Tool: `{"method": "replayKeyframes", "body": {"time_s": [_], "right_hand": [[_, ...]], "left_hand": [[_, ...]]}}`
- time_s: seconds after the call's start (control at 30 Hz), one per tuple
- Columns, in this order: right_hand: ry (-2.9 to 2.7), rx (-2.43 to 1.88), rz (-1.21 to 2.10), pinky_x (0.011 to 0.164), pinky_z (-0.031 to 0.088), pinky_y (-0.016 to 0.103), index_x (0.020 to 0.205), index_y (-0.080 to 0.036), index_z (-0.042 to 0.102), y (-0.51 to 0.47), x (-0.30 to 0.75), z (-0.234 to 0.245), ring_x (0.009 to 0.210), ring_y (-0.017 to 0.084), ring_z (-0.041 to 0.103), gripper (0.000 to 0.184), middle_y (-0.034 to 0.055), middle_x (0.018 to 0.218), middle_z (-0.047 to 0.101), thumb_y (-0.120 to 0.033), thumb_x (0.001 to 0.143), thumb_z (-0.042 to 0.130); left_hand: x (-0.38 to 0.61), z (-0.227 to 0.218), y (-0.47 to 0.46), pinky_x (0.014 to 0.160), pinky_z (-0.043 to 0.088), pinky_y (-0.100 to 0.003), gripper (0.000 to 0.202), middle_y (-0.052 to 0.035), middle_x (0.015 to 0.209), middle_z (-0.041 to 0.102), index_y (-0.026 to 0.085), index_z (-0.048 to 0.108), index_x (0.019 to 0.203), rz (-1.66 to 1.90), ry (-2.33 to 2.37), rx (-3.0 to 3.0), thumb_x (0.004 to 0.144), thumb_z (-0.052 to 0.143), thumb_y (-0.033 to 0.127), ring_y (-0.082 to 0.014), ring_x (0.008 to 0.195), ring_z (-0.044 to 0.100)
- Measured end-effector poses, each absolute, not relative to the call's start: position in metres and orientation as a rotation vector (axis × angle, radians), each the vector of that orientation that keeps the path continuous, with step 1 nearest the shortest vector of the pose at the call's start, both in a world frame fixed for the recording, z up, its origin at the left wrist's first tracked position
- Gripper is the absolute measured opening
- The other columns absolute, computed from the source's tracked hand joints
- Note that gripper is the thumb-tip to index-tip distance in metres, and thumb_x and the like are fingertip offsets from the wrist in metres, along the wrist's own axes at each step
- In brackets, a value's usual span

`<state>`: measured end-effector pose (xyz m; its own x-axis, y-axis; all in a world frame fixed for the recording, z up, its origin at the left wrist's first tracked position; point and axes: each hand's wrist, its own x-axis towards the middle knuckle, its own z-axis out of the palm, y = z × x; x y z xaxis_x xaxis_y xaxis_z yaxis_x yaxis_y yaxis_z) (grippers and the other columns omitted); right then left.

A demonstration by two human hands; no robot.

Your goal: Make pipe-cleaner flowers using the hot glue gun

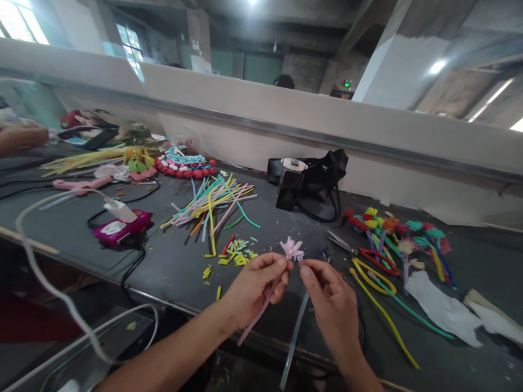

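Note:
My left hand pinches a pale pink flower with its petals facing up, just below the head. Its pink fuzzy stem slants down past the palm. Beside the flower, my right hand is closed, thumb against fingertips; whatever they hold is too small to make out. A translucent stick reaches down over the table's front edge between my hands. Cut yellow and green pieces are scattered left of the flower. Red-handled pliers or cutters lie to the right.
A pile of coloured fuzzy stems lies at centre left. Behind are a black phone and a black bag. Finished-looking flowers lie right. A purple power socket, cables and a pink glue gun are left, near another person's hand.

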<state>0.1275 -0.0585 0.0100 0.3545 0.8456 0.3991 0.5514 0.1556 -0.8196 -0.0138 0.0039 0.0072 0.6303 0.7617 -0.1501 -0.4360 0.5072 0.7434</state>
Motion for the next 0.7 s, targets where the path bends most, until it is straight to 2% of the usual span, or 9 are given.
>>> {"method": "replayKeyframes", "body": {"time_s": [0.17, 0.33, 0.43, 0.57, 0.7], "right_hand": [[-1.33, -1.535, 0.412, 0.067, 0.051, 0.024, 0.093, -0.021, 0.069, -0.056, 0.125, 0.007, 0.074, 0.015, 0.067, 0.023, 0.0017, 0.085, 0.073, -0.041, 0.087, 0.058], [-1.46, -1.597, 0.06, 0.064, 0.049, 0.025, 0.088, -0.02, 0.068, -0.048, 0.144, 0.001, 0.067, 0.014, 0.062, 0.022, 0.0019, 0.081, 0.069, -0.038, 0.089, 0.055], [-1.597, -1.71, -0.142, 0.071, 0.048, 0.029, 0.089, -0.019, 0.067, -0.042, 0.167, -0.006, 0.074, 0.017, 0.062, 0.024, 0.0039, 0.083, 0.068, -0.036, 0.091, 0.05], [-1.81, -2.027, -0.357, 0.084, 0.046, 0.04, 0.103, -0.015, 0.065, -0.039, 0.195, -0.019, 0.09, 0.026, 0.062, 0.026, 0.0111, 0.092, 0.069, -0.03, 0.087, 0.051], [-1.85, -2.205, -0.371, 0.086, 0.046, 0.039, 0.113, -0.013, 0.061, -0.042, 0.205, -0.03, 0.094, 0.028, 0.063, 0.033, 0.0142, 0.095, 0.069, -0.027, 0.085, 0.05]], "left_hand": [[-0.014, 0.008, 0.004, 0.039, 0.023, -0.018, 0.023, 0.0013, 0.062, 0.057, 0.012, 0.065, 0.085, 0.782, 0.527, 0.755, 0.082, 0.068, 0.034, -0.0038, 0.039, 0.042], [-0.018, 0.007, 0.007, 0.04, 0.017, -0.018, 0.022, 0.0049, 0.058, 0.048, 0.012, 0.062, 0.084, 0.755, 0.488, 0.724, 0.082, 0.067, 0.033, -0.0019, 0.04, 0.034], [-0.021, 0.007, 0.009, 0.04, 0.016, -0.018, 0.019, 0.0064, 0.057, 0.043, 0.013, 0.059, 0.083, 0.727, 0.449, 0.685, 0.083, 0.066, 0.031, -0.0019, 0.039, 0.033], [-0.024, 0.011, 0.009, 0.04, 0.014, -0.019, 0.017, 0.0072, 0.055, 0.04, 0.014, 0.056, 0.082, 0.719, 0.393, 0.652, 0.085, 0.063, 0.03, -0.0021, 0.037, 0.029], [-0.027, 0.015, 0.01, 0.041, 0.013, -0.02, 0.017, 0.008, 0.054, 0.034, 0.015, 0.054, 0.077, 0.713, 0.374, 0.621, 0.087, 0.058, 0.028, -0.0021, 0.038, 0.025]]}}
